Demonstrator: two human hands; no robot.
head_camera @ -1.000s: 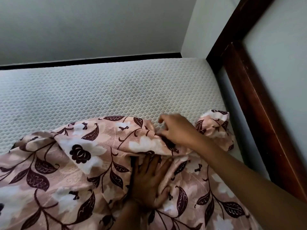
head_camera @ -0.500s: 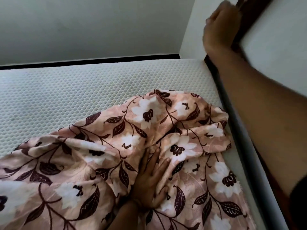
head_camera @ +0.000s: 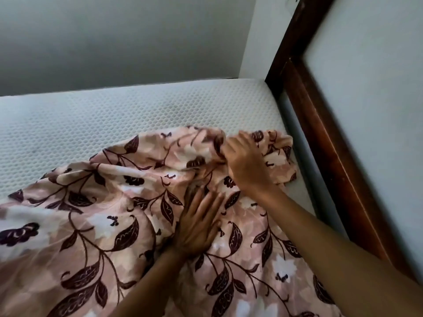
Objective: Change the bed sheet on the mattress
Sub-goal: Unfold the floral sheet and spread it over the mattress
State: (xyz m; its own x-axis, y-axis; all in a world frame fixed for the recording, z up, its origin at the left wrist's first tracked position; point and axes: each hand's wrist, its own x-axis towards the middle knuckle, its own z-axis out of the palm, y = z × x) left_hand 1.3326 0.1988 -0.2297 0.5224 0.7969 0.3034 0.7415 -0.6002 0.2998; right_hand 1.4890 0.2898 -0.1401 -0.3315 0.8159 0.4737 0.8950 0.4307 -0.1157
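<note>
A pink bed sheet [head_camera: 96,227] with dark leaf and flower prints lies bunched over the near half of a white textured mattress [head_camera: 114,124]. My left hand [head_camera: 199,225] lies flat on the sheet, fingers spread and pressing it down. My right hand [head_camera: 245,163] is farther out, near the mattress's right edge, its fingers curled into a bunched fold of the sheet. The far part of the mattress is bare.
A dark wooden bed frame [head_camera: 325,143] runs along the right side of the mattress, close to my right hand. Pale walls [head_camera: 114,37] stand behind the bed and to the right.
My right hand came down from the wooden frame and now grips the sheet's bunched end near the right edge. The left hand stayed pressed on the sheet.
</note>
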